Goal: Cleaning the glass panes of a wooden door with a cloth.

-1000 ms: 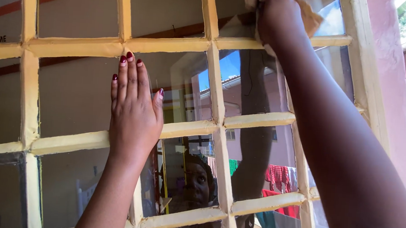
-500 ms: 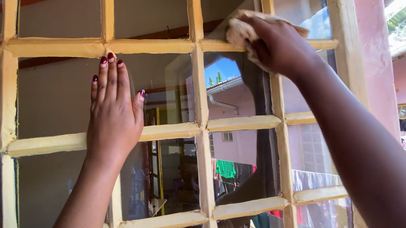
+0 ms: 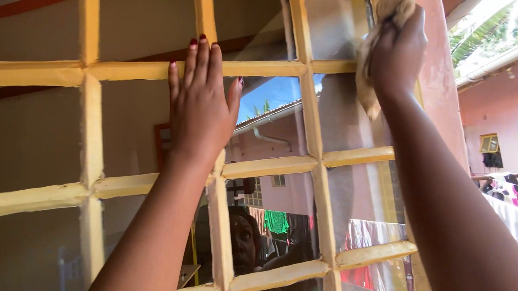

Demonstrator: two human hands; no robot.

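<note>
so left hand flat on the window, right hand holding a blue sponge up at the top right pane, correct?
Not quite. In the head view the right hand grips a tan cloth, not a blue sponge. The rest holds: left hand flat against the window, right hand at the top right pane.

**Window with yellow glazing bars, two hands at work**

Left hand point(image 3: 201, 108): flat, fingers spread, pressed on a pane of the window point(image 3: 90, 127). Right hand point(image 3: 397, 52): raised at the upper right corner, gripping a crumpled tan cloth point(image 3: 375, 47) against the frame. Pink wall point(image 3: 504, 114) beyond.
</note>
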